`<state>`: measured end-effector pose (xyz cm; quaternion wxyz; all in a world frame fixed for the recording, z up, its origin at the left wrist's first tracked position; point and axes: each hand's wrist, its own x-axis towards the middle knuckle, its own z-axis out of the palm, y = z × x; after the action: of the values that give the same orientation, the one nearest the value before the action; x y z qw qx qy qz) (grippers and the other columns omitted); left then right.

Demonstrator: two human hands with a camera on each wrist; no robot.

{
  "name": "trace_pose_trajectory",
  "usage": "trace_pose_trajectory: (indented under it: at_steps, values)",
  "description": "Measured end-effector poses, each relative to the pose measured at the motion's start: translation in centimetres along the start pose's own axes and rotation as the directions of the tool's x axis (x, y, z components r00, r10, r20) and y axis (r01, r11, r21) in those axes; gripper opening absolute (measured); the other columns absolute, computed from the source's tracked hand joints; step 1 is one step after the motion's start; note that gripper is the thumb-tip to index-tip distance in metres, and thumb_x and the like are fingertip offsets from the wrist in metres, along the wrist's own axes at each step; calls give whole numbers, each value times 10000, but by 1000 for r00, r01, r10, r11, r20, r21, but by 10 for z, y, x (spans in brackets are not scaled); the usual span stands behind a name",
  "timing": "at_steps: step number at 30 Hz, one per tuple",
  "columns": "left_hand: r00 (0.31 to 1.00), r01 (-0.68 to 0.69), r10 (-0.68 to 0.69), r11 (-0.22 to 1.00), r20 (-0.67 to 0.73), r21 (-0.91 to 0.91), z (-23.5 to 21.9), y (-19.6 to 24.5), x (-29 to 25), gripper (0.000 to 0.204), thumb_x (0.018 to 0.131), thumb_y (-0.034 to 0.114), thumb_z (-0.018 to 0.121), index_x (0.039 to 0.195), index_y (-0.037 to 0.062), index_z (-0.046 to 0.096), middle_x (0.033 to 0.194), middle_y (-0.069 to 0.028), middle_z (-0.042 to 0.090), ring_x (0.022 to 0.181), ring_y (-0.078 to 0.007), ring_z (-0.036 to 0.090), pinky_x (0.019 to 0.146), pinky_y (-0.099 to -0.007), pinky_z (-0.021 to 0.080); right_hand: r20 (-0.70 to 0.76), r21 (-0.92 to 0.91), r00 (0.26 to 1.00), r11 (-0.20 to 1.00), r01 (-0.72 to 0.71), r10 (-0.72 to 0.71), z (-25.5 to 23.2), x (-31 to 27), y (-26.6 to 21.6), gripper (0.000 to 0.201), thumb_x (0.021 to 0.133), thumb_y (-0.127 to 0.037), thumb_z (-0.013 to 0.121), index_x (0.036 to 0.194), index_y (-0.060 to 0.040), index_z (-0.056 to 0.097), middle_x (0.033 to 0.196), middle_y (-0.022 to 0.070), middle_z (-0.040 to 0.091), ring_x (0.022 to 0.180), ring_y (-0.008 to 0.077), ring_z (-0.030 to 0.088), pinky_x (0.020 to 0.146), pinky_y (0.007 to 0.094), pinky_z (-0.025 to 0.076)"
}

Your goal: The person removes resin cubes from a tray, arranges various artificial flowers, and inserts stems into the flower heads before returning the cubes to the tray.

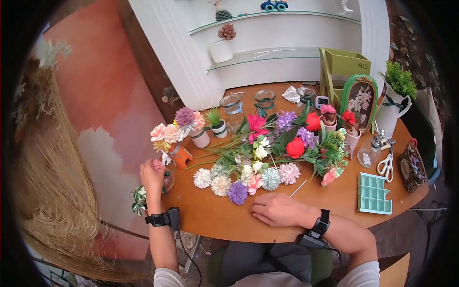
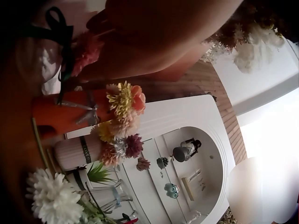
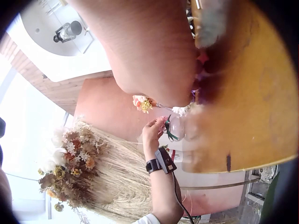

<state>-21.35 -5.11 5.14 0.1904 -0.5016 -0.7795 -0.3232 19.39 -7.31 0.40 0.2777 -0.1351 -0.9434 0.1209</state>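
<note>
Your left hand (image 1: 152,179), at the left edge of the tabletop (image 1: 215,225), has its fingers bent round a small pink flower (image 1: 157,165). The head view mostly covers the vessel beside it; the right wrist view shows a clear glass vase (image 3: 176,128) with a dark green ribbon (image 3: 169,130) tied on it, the flower right beside the bow. You can't tell from these views whether the stem is inside the glass.

Your right hand (image 1: 272,209) rests on the wood near the front edge, fingers loosely bent, with no hold on anything that you can see. A purple pompom flower (image 1: 237,193) lies just beyond it to the left, and a stretch of wood runs from it rightward to the mint compartment tray (image 1: 374,195). White scissors (image 1: 385,168) lie behind the tray.

Close beyond your left hand stands an orange holder (image 1: 181,157) with flowers; mixed loose blooms (image 1: 260,153) spread across the middle. A white shelf unit (image 1: 287,33) backs the tabletop; only the wrist views show its lantern (image 2: 184,151). Dried grass (image 1: 71,167) stands to your left.
</note>
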Motion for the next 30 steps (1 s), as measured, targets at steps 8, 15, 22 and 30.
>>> trace_pose_trajectory:
  at_steps: [8,15,22,30]
  values:
    - [966,-174,121,957,-227,-232,-10,18,-11,213,832,-69,629,1035,-7,650,1016,-145,631,946,-302,646,814,-385,523,-15,21,1000,1000,-2,3,2,-2,1,121,884,-148,622,916,-32,627,842,115,544,787,295,605,683,409,507]
    - [859,-372,229,894,-458,-250,-55,109,-76,172,845,-74,651,1005,-13,631,1083,-119,596,1018,-254,604,849,-354,514,14,53,999,998,-34,33,4,-2,1,221,906,-186,617,1039,-9,603,878,153,573,826,344,619,705,439,517]
    - [980,62,151,371,126,-927,-28,146,-167,232,821,-143,643,1016,-23,610,1183,-112,535,1085,-192,559,951,-300,466,-40,282,914,882,-377,403,-8,3,-8,473,933,-246,615,1304,7,466,1143,215,628,1002,409,635,780,477,532]
    - [955,115,240,245,175,-963,-23,146,-188,317,811,-131,668,1097,-27,582,1218,-116,498,1147,-205,529,998,-334,451,-182,115,975,987,-109,129,9,1,5,157,894,-168,620,948,-24,591,890,144,596,839,339,624,722,452,519]
